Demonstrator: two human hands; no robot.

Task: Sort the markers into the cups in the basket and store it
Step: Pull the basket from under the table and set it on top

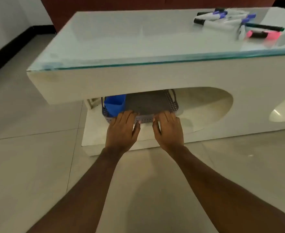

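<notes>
Best drawn straight out from under the table (pixel 138 78), level, both sides pulled evenly, to keep the cup upright. Basket (pixel 170 105) on the lower shelf, one blue cup (pixel 113 105) at its left end, contents hidden. Left hand (pixel 122 128) and right hand (pixel 168 130) curled over its near rim, gripping. Markers (pixel 235 22) loose on the glass top, well apart from it.

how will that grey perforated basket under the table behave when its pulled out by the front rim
The grey perforated plastic basket looks light: thin holed walls, mostly bare inside. It should probably slide easily on the smooth white lower shelf. The tall blue plastic cup in its left corner may tip if jerked. Left hand and right hand grip the near rim.
</notes>
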